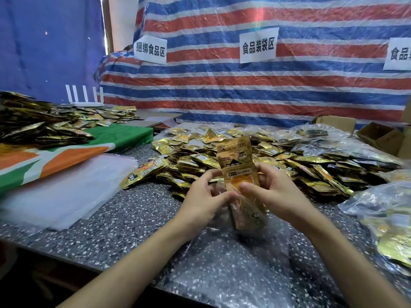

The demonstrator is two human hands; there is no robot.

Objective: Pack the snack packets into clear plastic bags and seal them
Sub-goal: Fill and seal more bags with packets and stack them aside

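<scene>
Near the worktop's [133,218] left edge we see one stack of clear plastic bags [66,196]. At the front middle, the left hand [206,196] and right hand [273,192] both pinch one fanned bunch of snack packets [240,172], fingers curled round it. We count three tops; the lower ends sit inside one clear bag [233,252] trailing onto the worktop. Behind lies one loose pile of packets [289,165]. Several filled bags [382,218] sit at the right edge.

Speckled table [133,221]: gold packet heap [195,162] centre, clear bag stack [66,194] left, green-orange cloth [120,136], filled bags [387,221] right.
</scene>
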